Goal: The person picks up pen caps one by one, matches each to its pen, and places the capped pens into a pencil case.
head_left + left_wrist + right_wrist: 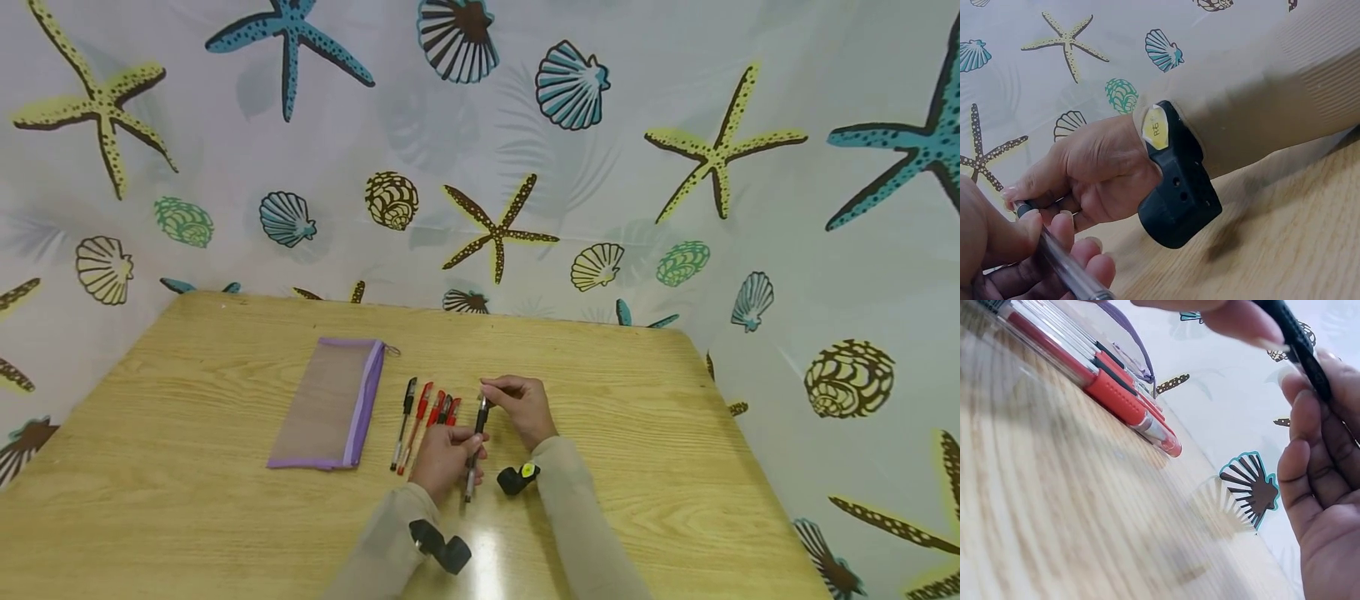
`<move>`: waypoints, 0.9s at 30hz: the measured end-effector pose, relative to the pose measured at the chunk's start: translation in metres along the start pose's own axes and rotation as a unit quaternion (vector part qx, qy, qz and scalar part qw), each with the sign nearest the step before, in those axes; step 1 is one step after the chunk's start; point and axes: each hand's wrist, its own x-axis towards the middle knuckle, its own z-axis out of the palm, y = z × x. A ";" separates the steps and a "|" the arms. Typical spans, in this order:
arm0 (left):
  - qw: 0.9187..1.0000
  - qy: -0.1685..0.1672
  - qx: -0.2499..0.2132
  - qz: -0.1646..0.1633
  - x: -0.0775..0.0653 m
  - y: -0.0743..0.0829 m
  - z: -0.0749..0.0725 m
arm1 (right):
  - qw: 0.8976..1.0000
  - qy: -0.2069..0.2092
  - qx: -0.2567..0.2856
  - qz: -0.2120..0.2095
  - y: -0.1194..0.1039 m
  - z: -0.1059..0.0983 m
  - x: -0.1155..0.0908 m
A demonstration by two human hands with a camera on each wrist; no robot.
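My left hand (441,460) holds a black gel pen (470,483) with a clear barrel, tilted over the table. The thumb and fingers wrap its middle. Its upper black end meets my right hand (523,408), whose thumb and index finger pinch it. In the left wrist view the clear barrel (1063,259) points toward the camera. The right wrist view shows the pen's dark end (1304,350) between the fingertips, the other fingers loosely bent. Left of the hands lie several red and black pens, among them a black pen (408,396) and a red pen (423,402), partly hidden by the left hand.
A mesh zip pouch (322,400) with purple edging lies flat to the left of the pens. The wooden table (637,392) runs back to a curtain (480,150) printed with shells and starfish. Black camera mounts (517,479) sit on both wrists.
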 end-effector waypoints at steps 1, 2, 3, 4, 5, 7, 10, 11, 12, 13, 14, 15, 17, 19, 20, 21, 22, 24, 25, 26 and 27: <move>1.000 -0.001 0.002 0.001 0.000 0.000 0.000 | 1.000 -0.002 -0.002 -0.002 0.000 -0.001 0.000; 1.000 -0.002 0.005 0.002 0.001 0.000 -0.001 | 1.000 -0.004 -0.006 -0.002 0.001 -0.001 0.000; 1.000 -0.004 0.006 0.002 0.001 0.000 -0.001 | 1.000 -0.004 -0.008 -0.002 0.001 -0.002 0.001; 1.000 -0.005 0.006 0.002 0.002 -0.001 -0.002 | 1.000 -0.006 -0.010 -0.004 0.001 -0.002 0.001; 1.000 -0.005 0.005 0.004 0.002 -0.001 -0.002 | 1.000 -0.006 -0.012 -0.003 0.001 -0.002 0.001; 1.000 -0.005 0.003 0.004 0.003 -0.003 -0.003 | 1.000 -0.009 -0.014 -0.002 0.001 -0.002 0.001; 1.000 -0.005 0.003 0.005 0.004 -0.004 -0.004 | 1.000 -0.016 -0.010 -0.001 0.001 -0.001 0.000; 1.000 -0.004 0.004 0.005 0.004 -0.004 -0.004 | 1.000 -0.018 -0.008 0.001 0.000 -0.001 0.000; 1.000 -0.003 0.006 0.004 0.004 -0.004 -0.004 | 1.000 -0.019 -0.006 0.002 0.000 -0.001 0.000; 1.000 -0.001 0.008 0.002 0.004 -0.004 -0.005 | 1.000 -0.020 -0.005 0.005 0.000 -0.001 0.000; 1.000 0.000 0.010 0.000 0.004 -0.004 -0.005 | 1.000 -0.021 -0.004 0.007 0.000 -0.001 0.000; 1.000 0.001 0.012 -0.002 0.004 -0.003 -0.005 | 1.000 -0.022 -0.004 0.010 0.000 -0.001 0.000; 1.000 0.006 0.018 -0.009 0.004 -0.002 -0.006 | 1.000 -0.024 -0.004 0.018 0.000 -0.001 0.000; 1.000 0.009 0.024 -0.014 0.004 -0.001 -0.007 | 0.999 -0.030 -0.003 0.026 -0.001 -0.001 -0.001; 0.999 0.010 0.028 -0.015 0.004 -0.001 -0.008 | 0.999 -0.033 -0.004 0.029 -0.001 -0.001 -0.001; 0.999 0.011 0.033 -0.016 0.004 -0.001 -0.008 | 0.999 -0.037 -0.007 0.032 -0.001 -0.002 -0.001; 0.999 0.013 0.037 -0.017 0.004 0.000 -0.009 | 0.998 -0.042 -0.009 0.035 -0.001 -0.002 -0.001; 0.999 0.013 0.045 -0.017 0.004 0.001 -0.010 | 0.998 -0.049 -0.016 0.039 -0.001 -0.002 -0.001; 0.999 0.011 0.049 -0.017 0.004 0.001 -0.011 | 0.998 -0.052 -0.020 0.039 -0.001 -0.003 -0.001; 0.998 0.010 0.052 -0.018 0.004 0.001 -0.012 | 0.997 -0.054 -0.026 0.040 0.000 -0.003 0.000; 0.998 0.008 0.056 -0.020 0.004 0.002 -0.013 | 0.997 -0.056 -0.031 0.041 0.000 -0.003 0.000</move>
